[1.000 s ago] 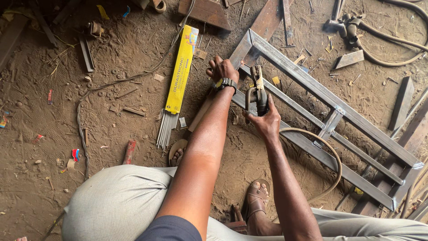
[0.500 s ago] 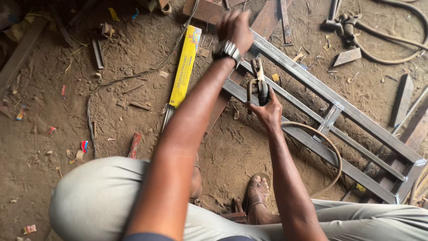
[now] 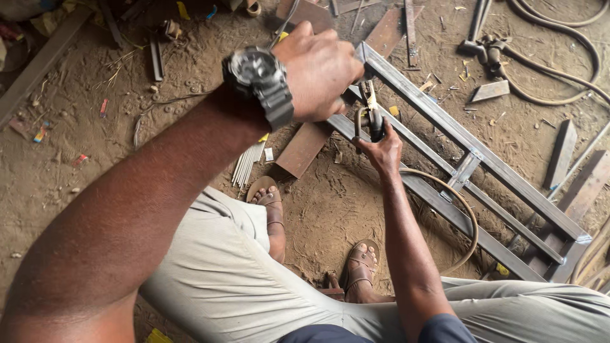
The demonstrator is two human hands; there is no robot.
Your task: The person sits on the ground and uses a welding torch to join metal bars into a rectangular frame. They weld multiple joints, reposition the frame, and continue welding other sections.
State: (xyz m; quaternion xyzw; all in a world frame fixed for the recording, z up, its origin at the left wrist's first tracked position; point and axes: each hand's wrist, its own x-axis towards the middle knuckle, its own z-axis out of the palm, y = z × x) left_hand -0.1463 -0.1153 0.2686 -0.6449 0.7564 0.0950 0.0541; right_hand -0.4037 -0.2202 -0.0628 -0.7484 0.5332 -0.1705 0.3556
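My right hand (image 3: 383, 151) grips the handle of a welding electrode holder (image 3: 371, 116), held upright over a long grey steel frame (image 3: 484, 151) that lies on the dirt floor. A cable (image 3: 467, 219) loops from the holder toward my right leg. My left hand (image 3: 319, 68), with a dark wristwatch (image 3: 260, 79), is raised close to the camera. Its curled fingers sit right beside the holder's jaws. The back of that hand faces me, so anything inside it is hidden.
A bundle of thin welding rods (image 3: 248, 166) and a rusty flat plate (image 3: 304, 149) lie left of the frame. My sandalled feet (image 3: 272, 206) rest on the dirt. Metal offcuts, a hammer-like tool (image 3: 478, 46) and hoses (image 3: 565, 38) litter the far right.
My left hand has lifted off the frame's end and come up toward the camera, beside the holder's jaws. My right hand has kept its grip on the holder.
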